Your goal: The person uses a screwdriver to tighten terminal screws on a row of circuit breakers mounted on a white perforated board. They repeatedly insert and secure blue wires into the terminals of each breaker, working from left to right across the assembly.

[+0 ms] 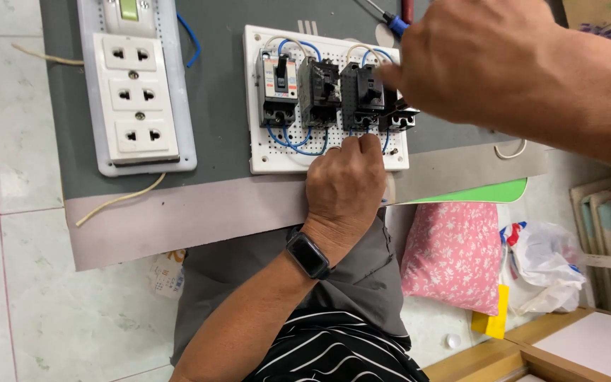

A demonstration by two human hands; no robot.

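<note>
Gripping a blue-handled screwdriver in closed fingers, the right hand hangs over the breakers on the white pegboard, while the left hand rests curled at the pegboard's near edge, fingertips pinched at the blue wires there. The pegboard looks light and stiff, best steadied by its rim, and the wires look springy and easily bent. It lies on a grey mat over a tiled floor, right of a white socket strip.

Left hand pressing white pegboard; right hand gripping blue screwdriver over black breakers
</note>
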